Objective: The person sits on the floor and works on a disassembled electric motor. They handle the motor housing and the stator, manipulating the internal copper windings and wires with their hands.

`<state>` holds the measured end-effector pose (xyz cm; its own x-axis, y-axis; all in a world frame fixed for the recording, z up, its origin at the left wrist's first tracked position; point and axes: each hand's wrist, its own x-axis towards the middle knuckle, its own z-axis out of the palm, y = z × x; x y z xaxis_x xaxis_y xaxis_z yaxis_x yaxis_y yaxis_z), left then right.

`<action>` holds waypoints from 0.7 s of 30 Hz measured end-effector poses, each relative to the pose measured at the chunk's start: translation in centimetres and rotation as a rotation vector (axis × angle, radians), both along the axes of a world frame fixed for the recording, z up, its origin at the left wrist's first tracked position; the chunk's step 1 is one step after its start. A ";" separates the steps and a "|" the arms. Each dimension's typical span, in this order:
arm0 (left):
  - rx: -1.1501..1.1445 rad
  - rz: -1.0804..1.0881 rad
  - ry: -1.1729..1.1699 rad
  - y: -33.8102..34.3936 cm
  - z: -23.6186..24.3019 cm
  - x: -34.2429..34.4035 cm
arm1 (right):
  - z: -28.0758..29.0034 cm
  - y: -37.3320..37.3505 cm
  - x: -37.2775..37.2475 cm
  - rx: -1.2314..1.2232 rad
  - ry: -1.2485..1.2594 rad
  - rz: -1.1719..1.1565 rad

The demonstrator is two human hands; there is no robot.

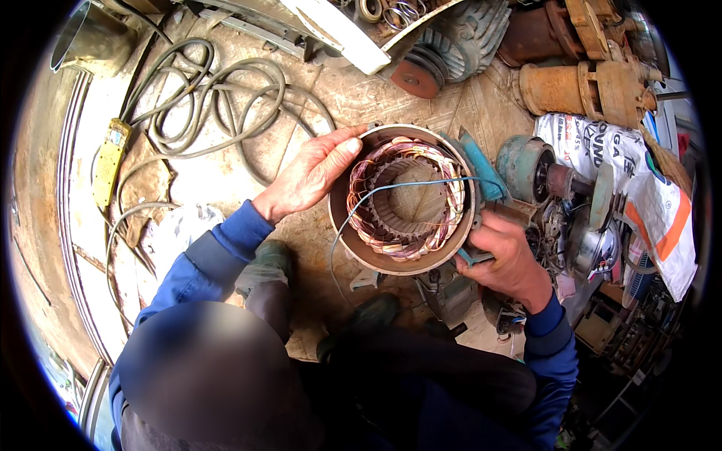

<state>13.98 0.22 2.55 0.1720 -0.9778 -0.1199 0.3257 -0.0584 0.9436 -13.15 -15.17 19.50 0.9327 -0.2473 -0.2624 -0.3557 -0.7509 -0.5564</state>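
Between my hands is a motor stator, a round metal housing with a ring of copper windings inside and an open bore through its middle. A thin blue wire crosses over the windings and hangs down past the housing's left side. My left hand grips the upper left rim, thumb along the edge. At the lower right, my right hand is closed around a bracket or foot on the housing's outside; its fingertips are partly hidden. A teal terminal box sticks out at the upper right of the housing.
A long grey cable lies coiled on the floor at the left, near a yellow control box. Rusty motors stand at the far right. A white printed sack and piled motor parts lie nearer on the right.
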 end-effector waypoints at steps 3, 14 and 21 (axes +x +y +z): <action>-0.025 -0.046 -0.081 -0.4 -0.1 0.2 | -0.1 -0.5 -0.2 0.018 -0.007 -0.029; -0.056 -0.131 -0.024 -1.9 1.8 0.0 | -0.8 -2.7 -1.6 0.067 -0.014 -0.254; -0.072 -0.100 -0.089 -1.7 1.5 -0.5 | -0.5 -2.8 -1.7 0.055 -0.022 -0.248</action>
